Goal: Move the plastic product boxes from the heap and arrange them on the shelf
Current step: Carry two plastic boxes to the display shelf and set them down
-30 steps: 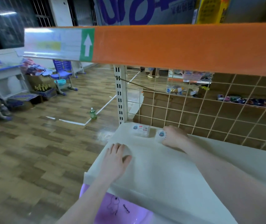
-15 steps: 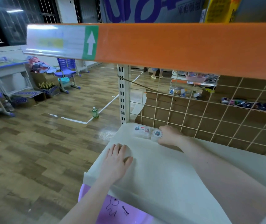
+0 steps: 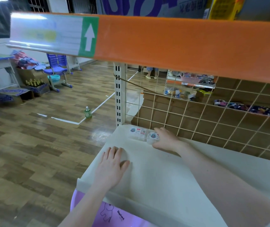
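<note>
The right hand [image 3: 165, 139] grips a small clear plastic box [image 3: 152, 136] on the white shelf [image 3: 163, 177], beside another labelled clear box [image 3: 137, 131]. The left hand [image 3: 111, 167] rests flat on the shelf, fingers spread.

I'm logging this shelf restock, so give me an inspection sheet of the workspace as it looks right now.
Surface: white shelf board, wire grid back, orange shelf edge overhead.
Job's things: two plastic product boxes at the back left corner, first box lying flat, second box beside it under the right hand.
Clutter: nothing seen on the board.
Hands: left hand flat on the board, fingers straight; right hand gripping the second box.
Cables: nothing seen.
Surroundings: green bottle on the wood floor, purple chair, cardboard cartons, purple bin below the shelf.
</note>
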`<state>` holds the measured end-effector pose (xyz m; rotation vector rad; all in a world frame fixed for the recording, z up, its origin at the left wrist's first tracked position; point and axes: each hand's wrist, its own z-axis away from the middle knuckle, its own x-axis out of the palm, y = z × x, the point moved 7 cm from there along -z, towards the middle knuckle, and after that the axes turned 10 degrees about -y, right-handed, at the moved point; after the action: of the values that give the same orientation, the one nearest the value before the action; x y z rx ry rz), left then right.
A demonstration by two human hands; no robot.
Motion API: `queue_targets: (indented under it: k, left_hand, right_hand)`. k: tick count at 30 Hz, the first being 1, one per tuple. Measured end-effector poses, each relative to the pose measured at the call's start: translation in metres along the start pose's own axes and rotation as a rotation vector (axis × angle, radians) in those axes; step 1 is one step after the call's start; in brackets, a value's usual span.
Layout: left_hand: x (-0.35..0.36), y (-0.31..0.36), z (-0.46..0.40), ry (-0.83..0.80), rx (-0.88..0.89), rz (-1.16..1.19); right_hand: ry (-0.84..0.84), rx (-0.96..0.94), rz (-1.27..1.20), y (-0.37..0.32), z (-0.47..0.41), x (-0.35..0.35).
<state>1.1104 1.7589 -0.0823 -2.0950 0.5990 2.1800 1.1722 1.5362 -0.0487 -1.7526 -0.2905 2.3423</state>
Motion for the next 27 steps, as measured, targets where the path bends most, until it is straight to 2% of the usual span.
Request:
queue_targets:
  k: [3,7,11,13,16,21,27]
  left_hand:
    - [-0.001,0.0,0.002,0.002,-0.001,0.019]
    - [-0.002,-0.001,0.002,0.007,0.013,0.037]
    - [-0.003,-0.004,0.003,0.023,0.012,0.08]
    - [-0.004,-0.005,0.002,0.023,0.007,0.069]
    - [-0.004,-0.003,0.002,0.014,0.017,0.064]
    - [-0.007,0.0,0.01,0.026,0.072,0.122]
    - [-0.007,0.014,0.022,-0.04,0.085,0.301]
  right_hand:
    - [0.099,0.026,-0.158,0.003,0.016,0.001]
    - [0.389,0.09,-0.448,0.014,0.066,0.011]
    - [0.417,0.213,-0.585,0.031,0.121,0.046]
    - [0.452,0.304,-0.584,0.042,0.147,0.058]
    - [0.492,0.407,-0.448,0.049,0.18,0.063]
    - [0.447,0.527,-0.195,0.05,0.216,0.069]
    - [0.675,0.64,-0.199,0.064,0.28,0.079]
